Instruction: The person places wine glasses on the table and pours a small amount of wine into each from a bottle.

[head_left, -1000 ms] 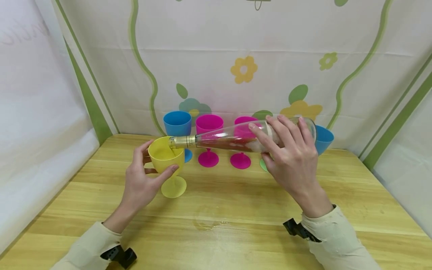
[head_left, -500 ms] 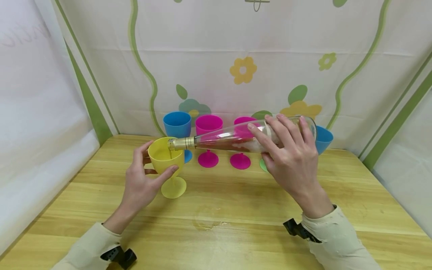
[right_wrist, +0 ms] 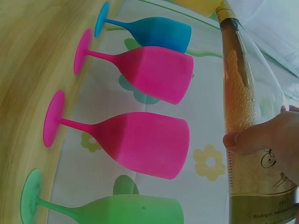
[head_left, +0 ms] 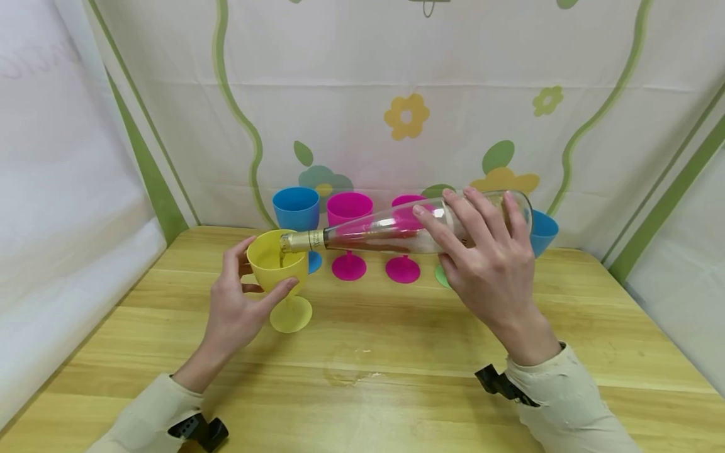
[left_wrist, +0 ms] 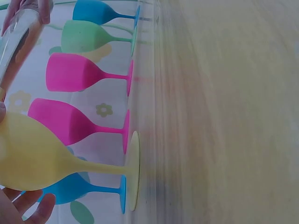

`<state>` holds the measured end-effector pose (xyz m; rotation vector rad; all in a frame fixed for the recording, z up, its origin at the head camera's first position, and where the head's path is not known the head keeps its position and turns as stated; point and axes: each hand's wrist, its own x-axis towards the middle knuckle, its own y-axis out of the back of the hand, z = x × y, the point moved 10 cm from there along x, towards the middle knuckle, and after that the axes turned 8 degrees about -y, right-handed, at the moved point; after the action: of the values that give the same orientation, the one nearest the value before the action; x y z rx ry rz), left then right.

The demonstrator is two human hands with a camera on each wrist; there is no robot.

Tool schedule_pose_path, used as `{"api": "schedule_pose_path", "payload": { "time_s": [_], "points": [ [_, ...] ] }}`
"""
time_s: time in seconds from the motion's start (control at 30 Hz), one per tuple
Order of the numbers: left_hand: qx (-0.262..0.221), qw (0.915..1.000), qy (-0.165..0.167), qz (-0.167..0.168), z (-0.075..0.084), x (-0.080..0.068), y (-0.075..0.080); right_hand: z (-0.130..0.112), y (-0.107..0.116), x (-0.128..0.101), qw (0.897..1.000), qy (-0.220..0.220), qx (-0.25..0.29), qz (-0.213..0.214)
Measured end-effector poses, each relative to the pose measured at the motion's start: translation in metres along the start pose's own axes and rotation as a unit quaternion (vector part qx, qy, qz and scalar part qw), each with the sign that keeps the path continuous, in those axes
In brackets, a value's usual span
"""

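Note:
In the head view my left hand [head_left: 236, 308] holds a yellow plastic wine glass [head_left: 277, 275] upright, thumb on the near side of its bowl and the other fingers behind. My right hand [head_left: 493, 270] grips a clear glass wine bottle [head_left: 374, 236] from above, round its body, and keeps it almost level. The gold-wrapped bottle neck [head_left: 306, 240] reaches over the yellow glass's rim, and a thin stream of liquid runs from its mouth into the bowl. Pale, bubbly liquid shows inside the bottle in the right wrist view, above a printed label [right_wrist: 261, 207] partly covered by the hand.
Behind stands a row of stemmed glasses: a blue one [head_left: 296, 207], two pink ones [head_left: 349, 206], a green one [right_wrist: 135, 210] and another blue one [head_left: 545, 234] at right. A wet ring [head_left: 345, 368] marks the wooden table [head_left: 419, 402]. A printed cloth [head_left: 340, 126] hangs behind.
Liquid keeps running from the bottle, and its stream inside the yellow glass looks thicker. The bottle's mouth has shifted very slightly left; both hands hold nearly still.

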<state>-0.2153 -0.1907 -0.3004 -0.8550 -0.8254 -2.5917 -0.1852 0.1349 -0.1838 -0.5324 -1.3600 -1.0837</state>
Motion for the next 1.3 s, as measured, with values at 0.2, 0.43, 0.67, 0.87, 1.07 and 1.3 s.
{"api": "schedule_pose_path", "payload": {
  "time_s": [0.2, 0.43, 0.67, 0.87, 1.07, 1.3],
  "points": [
    [0.005, 1.0, -0.008, -0.002, 0.001, 0.001, 0.0, -0.002, 0.003, 0.003, 1.0, 0.001, -0.009, 0.011],
    [0.014, 0.9998, -0.011, -0.005, 0.001, 0.001, 0.001, -0.005, 0.005, 0.005, 1.0, 0.003, -0.015, 0.02],
    [0.018, 0.9997, -0.014, 0.0, 0.0, 0.0, 0.003, -0.009, 0.006, 0.006, 0.999, 0.008, -0.021, 0.025],
    [0.02, 0.9997, -0.014, 0.002, 0.001, -0.001, 0.004, -0.011, 0.007, 0.006, 0.999, 0.008, -0.025, 0.027],
    [0.02, 0.9997, -0.017, 0.004, 0.001, -0.002, 0.004, -0.012, 0.007, 0.007, 0.999, 0.008, -0.026, 0.028],
    [0.017, 0.9997, -0.018, 0.006, 0.001, -0.001, 0.004, -0.012, 0.008, 0.008, 0.999, 0.01, -0.031, 0.036]
  ]
}}
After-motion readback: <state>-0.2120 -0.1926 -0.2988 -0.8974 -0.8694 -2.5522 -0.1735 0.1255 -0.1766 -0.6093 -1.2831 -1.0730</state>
